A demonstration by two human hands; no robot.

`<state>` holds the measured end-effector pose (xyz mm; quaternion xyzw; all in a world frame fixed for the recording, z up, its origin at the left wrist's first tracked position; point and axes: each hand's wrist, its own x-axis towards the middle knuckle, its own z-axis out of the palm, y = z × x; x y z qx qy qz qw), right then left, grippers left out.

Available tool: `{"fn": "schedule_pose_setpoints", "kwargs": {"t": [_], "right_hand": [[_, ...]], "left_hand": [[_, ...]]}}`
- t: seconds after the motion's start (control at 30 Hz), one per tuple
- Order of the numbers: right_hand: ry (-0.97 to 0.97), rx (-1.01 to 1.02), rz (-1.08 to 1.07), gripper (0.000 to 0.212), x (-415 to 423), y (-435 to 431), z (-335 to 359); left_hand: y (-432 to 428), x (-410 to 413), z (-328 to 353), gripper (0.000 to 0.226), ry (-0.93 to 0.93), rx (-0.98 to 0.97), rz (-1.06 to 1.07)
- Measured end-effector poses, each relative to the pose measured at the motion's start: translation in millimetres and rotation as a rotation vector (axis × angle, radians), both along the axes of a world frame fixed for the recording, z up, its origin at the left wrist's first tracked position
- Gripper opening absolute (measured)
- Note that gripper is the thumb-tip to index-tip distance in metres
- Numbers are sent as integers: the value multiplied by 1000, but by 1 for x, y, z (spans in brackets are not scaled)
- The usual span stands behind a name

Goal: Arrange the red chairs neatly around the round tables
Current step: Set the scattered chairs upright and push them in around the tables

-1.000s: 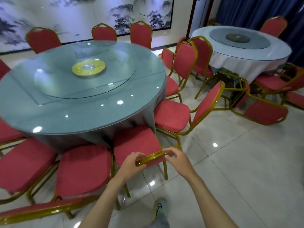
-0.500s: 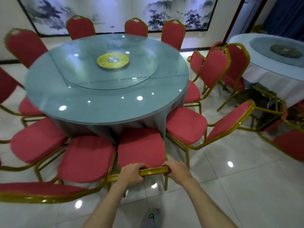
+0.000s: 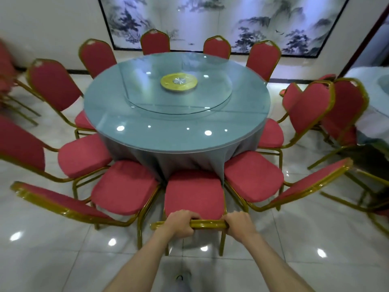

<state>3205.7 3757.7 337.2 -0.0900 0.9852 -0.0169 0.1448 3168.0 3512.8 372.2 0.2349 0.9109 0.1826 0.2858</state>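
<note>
A red chair (image 3: 194, 191) with a gold frame stands straight in front of me, its seat pointing at the round glass-topped table (image 3: 176, 114). My left hand (image 3: 181, 224) and my right hand (image 3: 240, 223) both grip the gold top rail of its backrest, a hand's width apart. Several more red chairs ring the table, including one on the near left (image 3: 124, 186) and one on the near right (image 3: 252, 175), their seats close beside the held chair.
A gold turntable hub (image 3: 179, 82) sits in the middle of the glass. At the right edge, a second table with a white cloth (image 3: 372, 114) has chairs (image 3: 345, 108) bunched near it. Glossy tiled floor (image 3: 294, 239) lies around me; my shoe (image 3: 182, 278) shows below.
The view has swung so the table now sits centred ahead. The held chair has turned from skewed to square with the table, seat nearer the cloth. Both hands now grip the rail fully.
</note>
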Motion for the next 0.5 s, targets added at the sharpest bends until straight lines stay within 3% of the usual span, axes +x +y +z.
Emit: {"fn": "schedule_pose_setpoints", "kwargs": {"t": [0.13, 0.3, 0.5], "right_hand": [[14, -39, 29, 12, 17, 27, 3], [53, -142, 29, 8, 38, 49, 0], [102, -227, 2, 19, 59, 56, -8]], "left_hand": [[24, 20, -2, 52, 51, -33, 54], [36, 42, -10, 32, 104, -91, 118], [20, 56, -11, 28, 128, -154, 183]]}}
